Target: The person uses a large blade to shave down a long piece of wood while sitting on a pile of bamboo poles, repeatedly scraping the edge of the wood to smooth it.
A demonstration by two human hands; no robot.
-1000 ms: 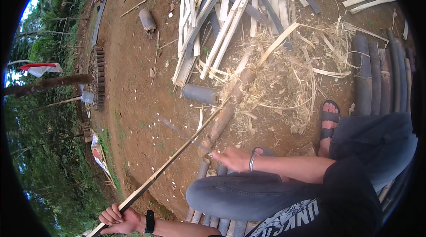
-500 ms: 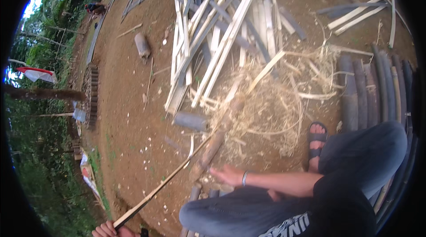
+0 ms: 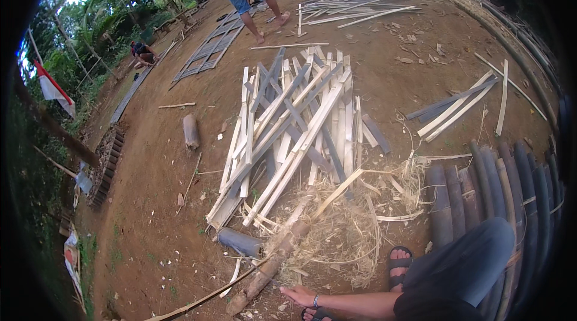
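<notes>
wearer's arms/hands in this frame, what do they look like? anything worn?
Only one hand shows, with its forearm, entering from the lower right: by that, probably the right. The forearm is bare, with no sleeve and no glove. A thin metal bracelet circles the wrist. The other hand is out of frame.

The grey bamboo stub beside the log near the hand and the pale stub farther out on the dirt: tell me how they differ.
The grey stub is dark grey; the pale stub is light tan. The grey stub lies crosswise, close against the log and the shavings; the pale stub lies lengthwise, alone on bare dirt. Both are short round cut pieces lying flat.
</notes>
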